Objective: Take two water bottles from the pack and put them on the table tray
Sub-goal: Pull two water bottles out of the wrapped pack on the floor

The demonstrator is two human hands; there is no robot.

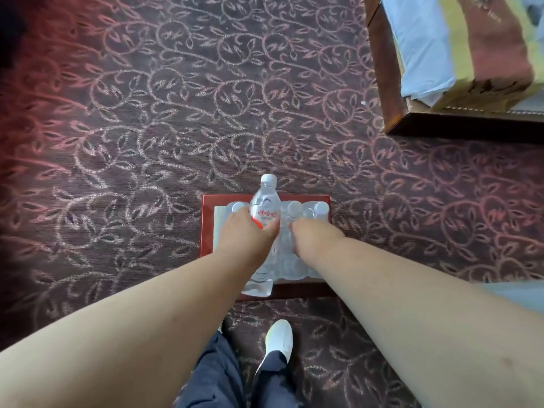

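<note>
A pack of clear water bottles (306,210) with white caps sits on a small red-brown stand (206,228) on the carpet below me. My left hand (245,237) grips one clear bottle (265,201) with a red-lettered label, lifted above the pack, its white cap pointing away from me. My right hand (312,235) reaches down into the pack beside it, fingers hidden among the bottles; whether it holds one I cannot tell. The table tray is not in view.
Dark patterned carpet (147,128) spreads all around the stand. A dark wooden piece of furniture (391,83) with folded cloth and a box on it stands at the upper right. My legs and a white shoe (279,340) are just behind the stand.
</note>
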